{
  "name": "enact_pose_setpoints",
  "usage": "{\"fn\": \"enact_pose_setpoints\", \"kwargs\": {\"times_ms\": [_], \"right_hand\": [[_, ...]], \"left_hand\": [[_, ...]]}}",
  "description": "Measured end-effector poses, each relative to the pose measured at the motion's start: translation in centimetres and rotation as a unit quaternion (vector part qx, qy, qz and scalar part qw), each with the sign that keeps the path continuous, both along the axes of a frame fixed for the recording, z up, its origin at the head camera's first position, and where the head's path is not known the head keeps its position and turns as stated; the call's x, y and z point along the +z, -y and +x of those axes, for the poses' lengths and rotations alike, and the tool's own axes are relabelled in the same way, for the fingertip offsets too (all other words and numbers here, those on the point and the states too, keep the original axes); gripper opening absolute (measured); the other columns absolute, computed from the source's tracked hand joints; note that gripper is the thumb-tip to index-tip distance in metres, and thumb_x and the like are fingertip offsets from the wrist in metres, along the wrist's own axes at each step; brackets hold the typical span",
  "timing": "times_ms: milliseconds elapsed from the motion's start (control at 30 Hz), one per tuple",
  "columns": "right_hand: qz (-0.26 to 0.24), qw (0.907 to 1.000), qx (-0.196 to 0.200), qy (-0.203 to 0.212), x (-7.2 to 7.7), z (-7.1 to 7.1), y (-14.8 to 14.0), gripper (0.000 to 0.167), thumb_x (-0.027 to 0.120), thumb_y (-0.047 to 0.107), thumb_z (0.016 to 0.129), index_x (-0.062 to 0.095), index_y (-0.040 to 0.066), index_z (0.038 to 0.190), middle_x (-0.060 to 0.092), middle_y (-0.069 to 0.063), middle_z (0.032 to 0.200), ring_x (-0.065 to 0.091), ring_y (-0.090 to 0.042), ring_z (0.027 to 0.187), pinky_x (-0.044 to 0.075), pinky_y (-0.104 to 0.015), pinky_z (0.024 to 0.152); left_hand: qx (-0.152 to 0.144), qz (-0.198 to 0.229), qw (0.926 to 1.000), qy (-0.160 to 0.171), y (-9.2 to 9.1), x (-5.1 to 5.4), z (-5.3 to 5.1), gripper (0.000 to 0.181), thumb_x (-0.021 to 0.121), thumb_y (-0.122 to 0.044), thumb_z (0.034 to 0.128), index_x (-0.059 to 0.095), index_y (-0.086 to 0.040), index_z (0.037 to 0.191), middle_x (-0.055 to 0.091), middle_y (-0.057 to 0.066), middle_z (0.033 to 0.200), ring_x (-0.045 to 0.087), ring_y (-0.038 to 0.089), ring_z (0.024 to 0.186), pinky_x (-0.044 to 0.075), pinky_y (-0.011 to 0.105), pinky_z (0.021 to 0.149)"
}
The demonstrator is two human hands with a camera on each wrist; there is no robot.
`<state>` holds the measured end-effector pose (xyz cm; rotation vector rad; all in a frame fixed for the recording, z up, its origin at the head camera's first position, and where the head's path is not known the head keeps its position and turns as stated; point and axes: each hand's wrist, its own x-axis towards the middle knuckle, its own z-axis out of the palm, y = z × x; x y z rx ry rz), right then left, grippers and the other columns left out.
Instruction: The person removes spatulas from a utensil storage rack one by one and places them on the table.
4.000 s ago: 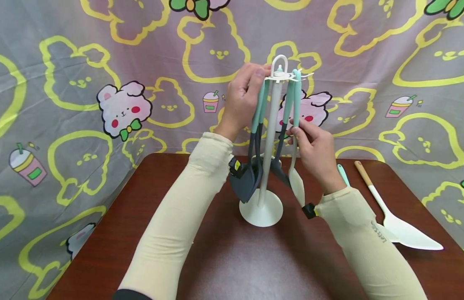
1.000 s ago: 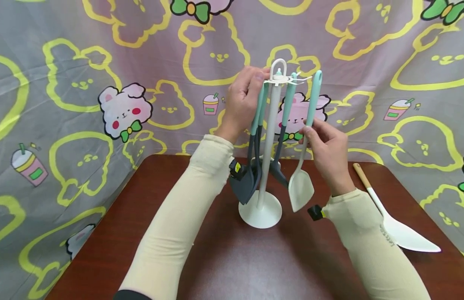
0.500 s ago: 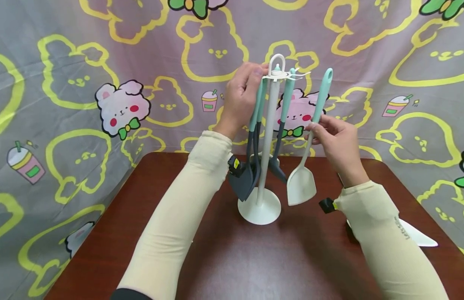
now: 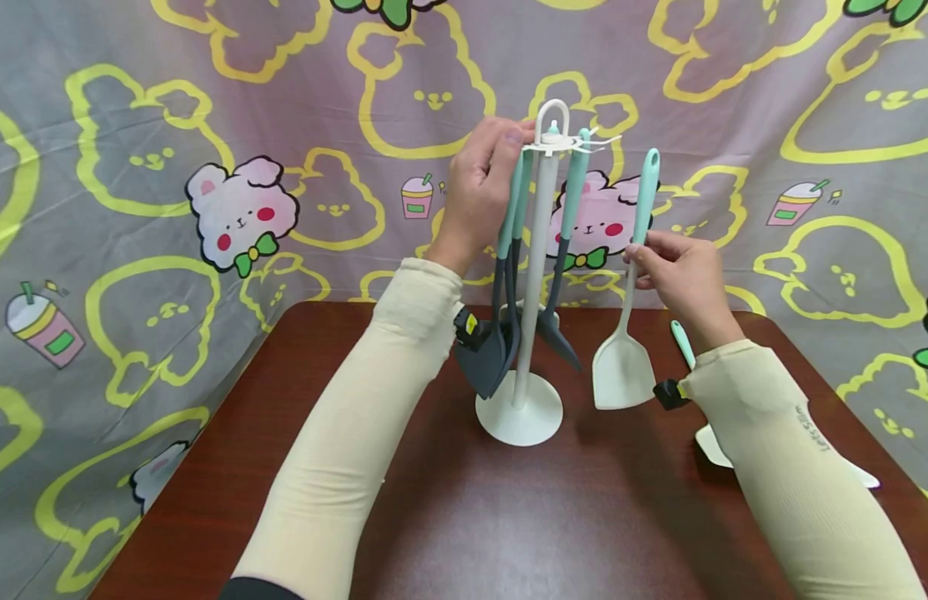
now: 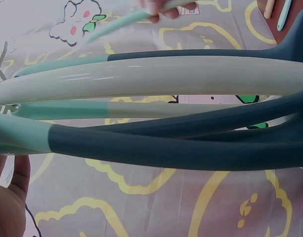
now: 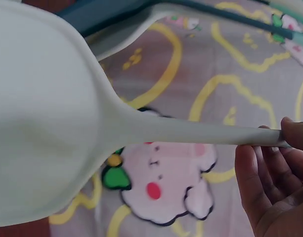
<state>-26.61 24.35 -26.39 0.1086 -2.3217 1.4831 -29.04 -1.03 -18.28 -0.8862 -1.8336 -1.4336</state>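
In the head view, my right hand (image 4: 684,271) pinches a white turner (image 4: 624,367) where its mint handle meets the white shaft. The turner hangs upright, blade down, above the table and apart from the rack. My left hand (image 4: 482,183) grips the hook ring at the top of a white utensil rack (image 4: 537,275). Grey-headed utensils with mint handles hang there, including a grey turner (image 4: 484,362) on the left and another grey utensil (image 4: 559,337) on the right. In the right wrist view the white turner's blade (image 6: 42,113) fills the left side.
On the brown table (image 4: 448,517), a mint-handled utensil (image 4: 682,342) and a white-headed one (image 4: 863,475) lie at the right, partly hidden under my right forearm. A patterned cloth (image 4: 343,100) stands behind the table. The rack's round base (image 4: 519,425) rests mid-table.
Four seconds ago the white turner hung on the rack. Since then my right hand has lifted it off and carried it right, its blade turning to face me. My left hand stays on the rack.
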Motion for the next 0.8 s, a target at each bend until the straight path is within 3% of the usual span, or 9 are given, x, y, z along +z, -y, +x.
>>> {"fn": "enact_pose_setpoints", "kwargs": {"times_ms": [233, 400, 633, 800], "right_hand": [[0.033, 0.9971, -0.008, 0.068, -2.1, -1.9, -1.6, 0.038, 0.062, 0.026, 0.097, 0.065, 0.000, 0.124, 0.064, 0.023, 0.071, 0.062, 0.003, 0.064, 0.057, -0.017, 0.063], [0.047, 0.9939, -0.014, 0.099, -3.2, -2.8, -2.2, 0.038, 0.061, 0.028, 0.098, 0.065, 0.000, 0.123, 0.064, 0.016, 0.075, 0.061, 0.001, 0.064, 0.056, -0.017, 0.062], [0.077, 0.9890, -0.025, 0.124, -4.6, -3.8, -2.6, 0.039, 0.060, 0.030, 0.099, 0.066, -0.001, 0.123, 0.066, -0.002, 0.089, 0.061, -0.004, 0.065, 0.055, -0.017, 0.061], [0.082, 0.9874, -0.021, 0.133, -6.0, -4.6, -2.8, 0.038, 0.060, 0.023, 0.098, 0.065, -0.004, 0.124, 0.066, -0.001, 0.087, 0.061, -0.003, 0.063, 0.055, -0.018, 0.059]], "left_hand": [[0.000, -0.003, 1.0000, -0.008, -0.1, 0.0, -0.1, 0.032, 0.042, -0.015, 0.1039, 0.069, 0.000, 0.111, 0.065, 0.013, 0.123, 0.060, 0.015, 0.123, 0.044, 0.017, 0.094], [-0.003, -0.002, 0.9999, -0.011, -0.2, -0.1, -0.2, 0.032, 0.042, -0.015, 0.1039, 0.069, 0.000, 0.111, 0.065, 0.013, 0.122, 0.060, 0.016, 0.121, 0.044, 0.018, 0.093], [-0.006, 0.003, 0.9999, -0.008, -0.1, -0.1, -0.3, 0.031, 0.042, -0.014, 0.1039, 0.069, 0.001, 0.110, 0.065, 0.014, 0.121, 0.060, 0.017, 0.123, 0.044, 0.017, 0.095], [-0.008, 0.004, 0.9999, -0.006, 0.0, -0.1, -0.3, 0.032, 0.042, -0.015, 0.1040, 0.069, 0.001, 0.110, 0.065, 0.014, 0.122, 0.060, 0.018, 0.124, 0.044, 0.017, 0.096]]}}
